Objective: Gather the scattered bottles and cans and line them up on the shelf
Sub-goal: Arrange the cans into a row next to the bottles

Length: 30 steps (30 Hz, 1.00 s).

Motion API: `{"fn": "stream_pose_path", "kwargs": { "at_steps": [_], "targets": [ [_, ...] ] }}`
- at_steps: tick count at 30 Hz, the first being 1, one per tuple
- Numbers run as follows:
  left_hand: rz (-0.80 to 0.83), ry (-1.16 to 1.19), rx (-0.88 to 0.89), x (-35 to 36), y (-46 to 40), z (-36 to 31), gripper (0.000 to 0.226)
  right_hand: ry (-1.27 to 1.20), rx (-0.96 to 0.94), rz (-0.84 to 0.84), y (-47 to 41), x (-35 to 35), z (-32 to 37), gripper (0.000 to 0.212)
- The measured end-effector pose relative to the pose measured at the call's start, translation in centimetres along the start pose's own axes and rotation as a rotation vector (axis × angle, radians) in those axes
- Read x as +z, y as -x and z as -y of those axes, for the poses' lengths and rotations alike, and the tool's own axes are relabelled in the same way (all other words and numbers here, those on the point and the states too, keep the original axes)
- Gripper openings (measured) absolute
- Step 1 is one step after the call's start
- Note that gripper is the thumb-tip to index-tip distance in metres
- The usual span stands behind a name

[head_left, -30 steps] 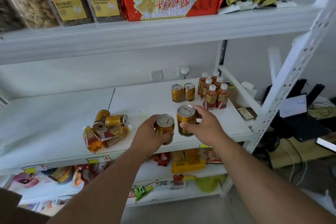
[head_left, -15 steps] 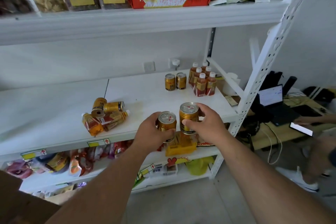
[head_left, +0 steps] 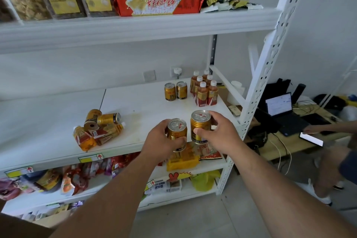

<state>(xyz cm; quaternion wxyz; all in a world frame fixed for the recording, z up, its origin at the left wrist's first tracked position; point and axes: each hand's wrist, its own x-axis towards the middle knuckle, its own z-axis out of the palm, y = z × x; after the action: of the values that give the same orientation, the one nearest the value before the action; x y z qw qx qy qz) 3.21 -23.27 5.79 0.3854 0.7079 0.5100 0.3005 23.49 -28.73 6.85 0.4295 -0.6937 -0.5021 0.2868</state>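
- We hold one gold can in each hand, both upright, in front of the middle shelf [head_left: 146, 102] near its front edge.
- Left hand [head_left: 160, 141]: grip clamped round the left can [head_left: 176, 131], fingers wrapped on its side, thumb across the front.
- Right hand [head_left: 218, 131]: grip clamped on the right can [head_left: 200, 126], thumb on the label, fingers curled behind the rim.
- The two cans sit just beside each other; we cannot tell whether they touch, or whether either base rests on the shelf.
- Already lined up at the back right: two standing cans [head_left: 175, 91], and just beside them the upright bottles [head_left: 204, 89] in a tight cluster.
- Still scattered on the left of the shelf: a pile [head_left: 98, 127] of toppled cans and bottles lying on their sides, touching each other.
- Step in hand, as we judge it: carrying this pair toward the standing cans at the back.
- Next move calls for reaching deeper and setting both cans down upright in front of or beside the two standing cans, keeping the row straight, then letting go.
- Risk: knocking the bottles with the right wrist on the way in.
- After that the pile needs collecting; we judge the task roughly half done.
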Motion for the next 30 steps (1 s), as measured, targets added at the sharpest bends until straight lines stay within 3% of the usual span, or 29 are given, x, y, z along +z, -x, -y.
{"fn": "stream_pose_path", "kwargs": {
  "at_steps": [13, 30],
  "targets": [
    [-0.103, -0.03, -0.064, 4.4, -5.0, -3.0, 0.064, 0.019, -0.032, 0.082, -6.9, -4.1, -2.0, 0.079],
    [-0.113, -0.018, -0.105, 2.2, -17.8, 2.0, 0.058, 0.037, 0.009, 0.147, -19.7, 1.5, -1.4, 0.084]
  ]
}}
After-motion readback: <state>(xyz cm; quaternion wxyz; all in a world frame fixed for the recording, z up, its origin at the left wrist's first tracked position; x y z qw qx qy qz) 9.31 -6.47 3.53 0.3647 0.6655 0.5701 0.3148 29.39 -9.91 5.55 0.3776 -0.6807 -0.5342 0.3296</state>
